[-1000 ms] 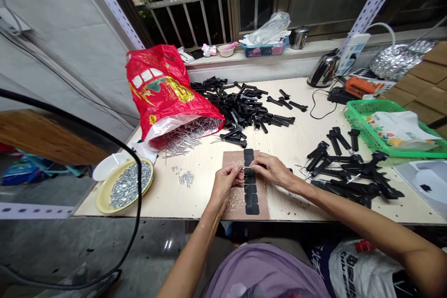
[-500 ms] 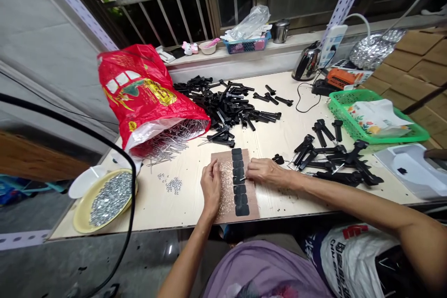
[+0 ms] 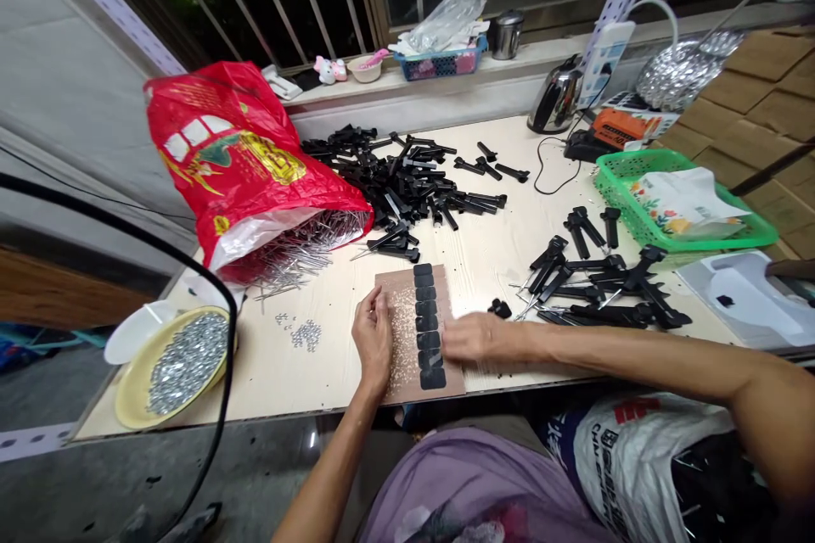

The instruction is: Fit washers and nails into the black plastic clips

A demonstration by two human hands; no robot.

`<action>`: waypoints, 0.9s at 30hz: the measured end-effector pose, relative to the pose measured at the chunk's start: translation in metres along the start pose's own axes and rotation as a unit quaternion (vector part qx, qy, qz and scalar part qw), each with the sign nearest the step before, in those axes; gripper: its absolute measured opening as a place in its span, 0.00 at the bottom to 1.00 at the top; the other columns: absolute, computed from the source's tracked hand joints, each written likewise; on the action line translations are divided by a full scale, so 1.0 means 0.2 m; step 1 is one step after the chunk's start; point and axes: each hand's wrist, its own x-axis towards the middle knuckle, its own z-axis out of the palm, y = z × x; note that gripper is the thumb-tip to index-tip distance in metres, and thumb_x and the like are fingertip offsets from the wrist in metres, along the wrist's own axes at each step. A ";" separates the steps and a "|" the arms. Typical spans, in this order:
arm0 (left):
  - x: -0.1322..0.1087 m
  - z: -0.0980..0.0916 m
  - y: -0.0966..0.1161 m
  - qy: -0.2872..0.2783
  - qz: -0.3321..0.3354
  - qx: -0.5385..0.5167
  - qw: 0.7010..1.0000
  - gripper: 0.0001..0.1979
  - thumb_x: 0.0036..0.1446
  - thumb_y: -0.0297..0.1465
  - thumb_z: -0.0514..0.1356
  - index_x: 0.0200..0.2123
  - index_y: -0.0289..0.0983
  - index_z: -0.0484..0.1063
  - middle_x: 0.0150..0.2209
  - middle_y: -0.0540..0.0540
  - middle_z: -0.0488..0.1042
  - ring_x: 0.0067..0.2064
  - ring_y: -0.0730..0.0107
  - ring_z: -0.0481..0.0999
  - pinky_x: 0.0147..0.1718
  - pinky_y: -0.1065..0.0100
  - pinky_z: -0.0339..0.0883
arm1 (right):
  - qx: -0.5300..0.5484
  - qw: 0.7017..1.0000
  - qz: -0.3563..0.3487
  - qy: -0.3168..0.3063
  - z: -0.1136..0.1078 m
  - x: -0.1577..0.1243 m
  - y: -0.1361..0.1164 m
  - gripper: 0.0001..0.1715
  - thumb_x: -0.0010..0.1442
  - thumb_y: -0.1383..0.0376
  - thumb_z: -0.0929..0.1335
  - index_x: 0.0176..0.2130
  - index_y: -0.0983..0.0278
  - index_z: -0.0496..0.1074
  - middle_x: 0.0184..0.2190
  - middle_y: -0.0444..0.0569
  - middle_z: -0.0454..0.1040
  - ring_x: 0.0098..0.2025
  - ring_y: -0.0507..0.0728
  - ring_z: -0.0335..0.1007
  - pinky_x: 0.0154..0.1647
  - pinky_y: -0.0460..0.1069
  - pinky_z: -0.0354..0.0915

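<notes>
A brown board lies at the table's front edge, with a column of black rounded pads and pale specks along its left part. My left hand rests at the board's left side, fingers curled together; whatever is in them is hidden. Over the right side of the pads, my right hand has its fingertips pinched close to the lower ones. What it pinches is too small to make out. Small silvery pieces lie loose left of the board. Two small black parts sit just beyond my right hand.
A red bag spills thin metal rods. Black handle-like parts are heaped behind the board, with more black tools at right. A yellow bowl of silvery pieces stands left, a green basket right. A black cable hangs at left.
My right hand has moved down along the pads, toward the lower ones. The thin metal piece seen at its fingertips before is no longer clear. My left hand stays by the board; the view has shifted slightly.
</notes>
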 end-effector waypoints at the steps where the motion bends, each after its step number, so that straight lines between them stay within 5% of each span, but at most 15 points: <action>1: 0.00 0.00 0.00 0.001 -0.001 -0.002 1.000 0.19 0.59 0.41 0.55 0.50 0.39 0.71 0.50 0.41 0.73 0.51 0.60 0.70 0.52 0.62 0.60 | 0.003 1.000 -0.008 -0.001 0.00 0.00 0.00 0.20 0.67 0.65 0.57 0.32 0.65 0.74 0.24 0.41 0.70 0.27 0.47 0.62 0.25 0.40 0.66; 10: 0.00 0.01 0.01 0.005 -0.001 -0.001 1.000 0.19 0.59 0.40 0.55 0.50 0.39 0.71 0.50 0.42 0.73 0.51 0.60 0.71 0.52 0.63 0.61 | 0.025 0.994 -0.089 -0.050 0.02 -0.02 -0.05 0.16 0.67 0.69 0.57 0.34 0.65 0.69 0.32 0.47 0.69 0.35 0.51 0.61 0.34 0.45 0.61; 14: 0.00 0.01 0.01 0.003 0.005 0.016 1.000 0.20 0.60 0.41 0.54 0.50 0.38 0.71 0.50 0.41 0.73 0.50 0.61 0.71 0.51 0.63 0.61 | 0.044 0.995 -0.068 -0.062 0.04 -0.03 -0.07 0.18 0.68 0.69 0.55 0.34 0.65 0.69 0.31 0.47 0.68 0.35 0.52 0.59 0.36 0.46 0.58; 17: -0.01 0.00 0.01 0.010 -0.004 -0.007 1.000 0.19 0.59 0.41 0.55 0.50 0.38 0.71 0.50 0.41 0.72 0.51 0.60 0.71 0.51 0.63 0.61 | 0.050 0.996 -0.018 -0.077 -0.07 -0.08 -0.02 0.17 0.68 0.65 0.56 0.36 0.64 0.71 0.32 0.47 0.69 0.35 0.52 0.60 0.34 0.46 0.57; 22: -0.01 -0.01 0.01 0.006 -0.009 -0.039 0.999 0.18 0.58 0.40 0.56 0.49 0.39 0.72 0.49 0.41 0.73 0.50 0.60 0.71 0.51 0.62 0.61 | -0.043 0.990 0.065 -0.114 -0.40 -0.18 0.15 0.14 0.64 0.57 0.64 0.32 0.60 0.74 0.29 0.46 0.71 0.32 0.54 0.63 0.32 0.49 0.54; 24: -0.01 0.00 0.01 0.005 -0.002 -0.029 1.000 0.18 0.59 0.40 0.55 0.49 0.39 0.72 0.49 0.41 0.73 0.50 0.61 0.71 0.51 0.62 0.62 | -0.068 0.991 0.075 -0.086 -0.45 -0.11 0.18 0.13 0.63 0.56 0.65 0.34 0.60 0.75 0.31 0.47 0.73 0.34 0.55 0.64 0.33 0.50 0.54; 27: -0.03 0.00 0.02 0.005 0.011 -0.022 1.000 0.17 0.60 0.39 0.54 0.49 0.39 0.72 0.48 0.42 0.73 0.50 0.62 0.71 0.49 0.63 0.62 | -0.077 0.993 0.085 -0.006 -0.32 0.17 0.19 0.16 0.65 0.58 0.62 0.36 0.64 0.74 0.33 0.49 0.73 0.36 0.55 0.63 0.35 0.49 0.56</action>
